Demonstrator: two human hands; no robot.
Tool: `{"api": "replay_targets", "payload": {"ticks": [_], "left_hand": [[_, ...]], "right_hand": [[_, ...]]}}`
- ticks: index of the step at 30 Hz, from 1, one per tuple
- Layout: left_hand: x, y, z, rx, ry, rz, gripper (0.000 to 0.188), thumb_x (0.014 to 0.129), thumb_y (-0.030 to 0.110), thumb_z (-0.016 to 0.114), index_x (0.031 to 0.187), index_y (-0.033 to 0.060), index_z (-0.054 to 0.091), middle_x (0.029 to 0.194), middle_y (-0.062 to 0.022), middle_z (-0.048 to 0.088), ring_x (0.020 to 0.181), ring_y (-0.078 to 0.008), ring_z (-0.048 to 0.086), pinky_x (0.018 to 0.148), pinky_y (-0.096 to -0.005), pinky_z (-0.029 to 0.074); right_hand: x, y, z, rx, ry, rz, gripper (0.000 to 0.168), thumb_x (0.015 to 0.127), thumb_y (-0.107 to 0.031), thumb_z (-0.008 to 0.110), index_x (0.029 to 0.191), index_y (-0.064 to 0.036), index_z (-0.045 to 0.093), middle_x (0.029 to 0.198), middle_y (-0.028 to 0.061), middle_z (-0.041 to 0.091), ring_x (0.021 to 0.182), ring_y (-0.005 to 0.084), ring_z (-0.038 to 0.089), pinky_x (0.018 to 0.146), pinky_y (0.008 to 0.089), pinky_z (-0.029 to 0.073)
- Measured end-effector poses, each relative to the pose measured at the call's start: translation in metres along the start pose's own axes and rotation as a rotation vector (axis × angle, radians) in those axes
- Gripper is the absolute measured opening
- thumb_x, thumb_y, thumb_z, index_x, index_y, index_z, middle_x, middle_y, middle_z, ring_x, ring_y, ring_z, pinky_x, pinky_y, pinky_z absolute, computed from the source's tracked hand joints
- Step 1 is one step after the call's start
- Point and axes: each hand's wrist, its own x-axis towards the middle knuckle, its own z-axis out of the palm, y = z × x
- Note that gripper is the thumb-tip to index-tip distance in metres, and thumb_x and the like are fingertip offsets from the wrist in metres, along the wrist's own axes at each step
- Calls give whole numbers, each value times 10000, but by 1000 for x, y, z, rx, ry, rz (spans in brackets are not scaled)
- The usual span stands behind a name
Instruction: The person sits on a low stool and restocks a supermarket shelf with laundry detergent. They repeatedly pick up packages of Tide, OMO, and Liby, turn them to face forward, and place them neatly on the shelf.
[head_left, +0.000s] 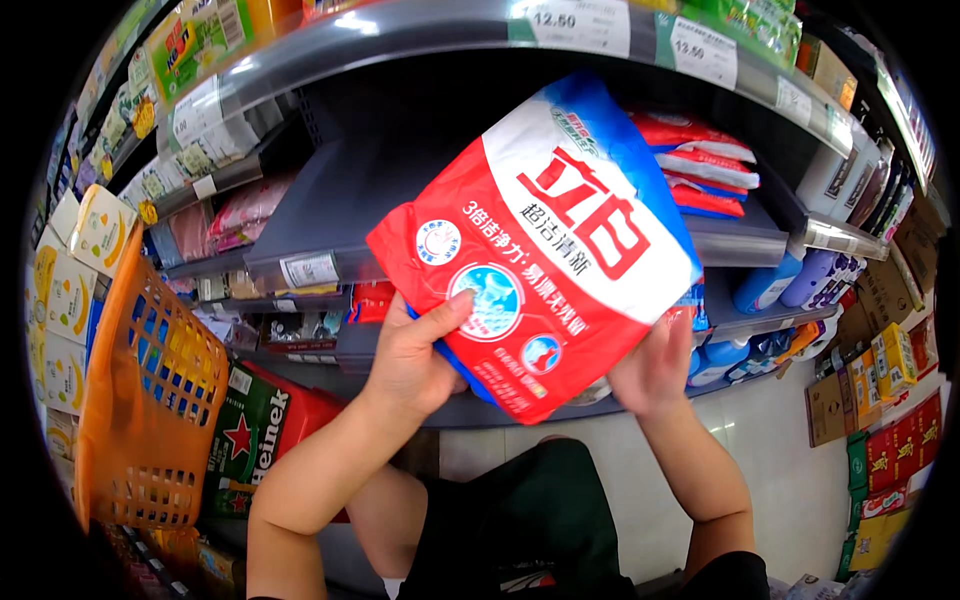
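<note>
A large red, white and blue bag of Liby laundry powder (555, 247) is held up in front of me, tilted, with its printed front towards the camera. My left hand (424, 352) grips its lower left edge, thumb on the front and fingers hidden behind. At the lower right edge my right hand (656, 367) supports the bag, its fingers partly behind it. Behind the bag is a dark shelf (322, 202). Similar red and blue bags (705, 165) lie stacked flat on that shelf's right side.
An orange plastic basket (150, 390) stands at the left beside a green Heineken carton (244, 442). Price labels line the upper shelf edge (450, 37). Blue and purple bottles (772, 281) fill lower shelves at right. Cartons (892, 360) are piled on the pale tiled floor's (750, 450) far right.
</note>
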Motion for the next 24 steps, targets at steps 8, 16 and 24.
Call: {"api": "replay_targets", "payload": {"ticks": [8, 16, 24], "left_hand": [[-47, 20, -66, 123, 54, -41, 484, 779, -29, 606, 1224, 8, 418, 1156, -130, 564, 1045, -236, 572, 904, -384, 468], [-97, 9, -111, 148, 165, -172, 463, 780, -18, 621, 1207, 11, 446, 1152, -125, 571, 1042, -225, 572, 909, -383, 465], [-77, -3, -150, 60, 369, -338, 459, 795, 13, 627, 1212, 11, 434, 1155, -157, 559, 1032, -248, 578, 891, -398, 485]], "right_hand": [[-18, 6, 1, -386, 266, 219, 525, 809, -62, 646, 1275, 9, 415, 1215, 132, 526, 1100, 215, 525, 944, 345, 416], [-58, 44, -16, -544, 208, 418, 422, 830, -49, 628, 1221, 17, 486, 1153, 88, 565, 1043, 139, 524, 900, 275, 411], [-58, 82, -32, -425, 491, 605, 525, 816, -68, 633, 1275, 3, 388, 1215, 127, 527, 1118, 238, 519, 952, 367, 414]]}}
